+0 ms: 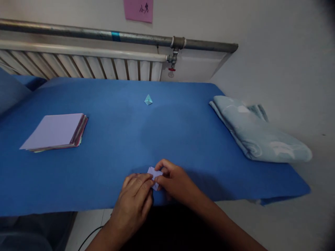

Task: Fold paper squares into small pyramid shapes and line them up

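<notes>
A small piece of folded lilac paper (155, 174) lies near the front edge of the blue-covered bed, between my two hands. Creases cross its surface, and fingers cover parts of its edges. My left hand (136, 195) presses its fingertips together on the paper's lower left side. From the right, my right hand (171, 177) pinches the paper's edge with thumb and index finger; its other fingers curl partly out of sight. Farther back, a small folded light-blue paper shape (148, 100) with a pointed top sits by itself.
On the left lies a stack of coloured paper (53, 129) with a lilac sheet on top. A folded pale green blanket (259, 132) rests at the right end of the blue sheet (110, 153). Behind the bed are a white radiator (104, 68) and a metal pipe (83, 33).
</notes>
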